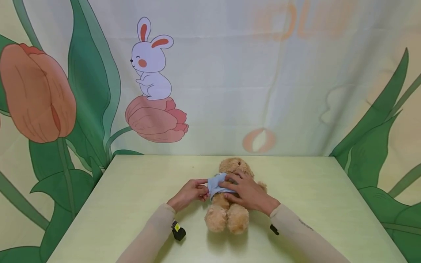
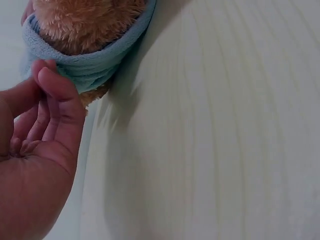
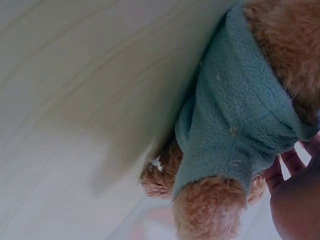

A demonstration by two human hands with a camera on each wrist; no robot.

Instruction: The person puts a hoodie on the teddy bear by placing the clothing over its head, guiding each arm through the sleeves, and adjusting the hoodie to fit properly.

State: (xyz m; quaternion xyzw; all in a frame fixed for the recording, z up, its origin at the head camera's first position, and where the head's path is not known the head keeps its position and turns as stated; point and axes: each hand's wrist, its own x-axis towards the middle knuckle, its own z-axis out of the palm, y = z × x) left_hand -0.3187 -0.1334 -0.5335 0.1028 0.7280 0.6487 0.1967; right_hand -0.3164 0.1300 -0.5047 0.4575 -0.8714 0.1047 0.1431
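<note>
A tan plush teddy bear [image 1: 238, 218] lies on its back on the table, feet toward me, in a light blue fleece shirt [image 1: 215, 183]. My left hand [image 1: 190, 193] is at the bear's left side in the head view. Its thumb and index finger pinch the shirt's edge, and the left wrist view has those fingertips [image 2: 56, 82] together at the blue hem. My right hand [image 1: 251, 191] rests across the bear's chest and belly, fingers spread over the shirt. In the right wrist view the shirt [image 3: 235, 110] wraps the body, and a furry arm [image 3: 210, 207] comes out of its sleeve.
The pale yellow-green table [image 1: 131, 190] reaches back to a hanging cloth [image 1: 223, 91] printed with tulips and a rabbit. A black wrist camera [image 1: 178, 231] sits under the left forearm, and another black piece [image 1: 274, 229] under the right.
</note>
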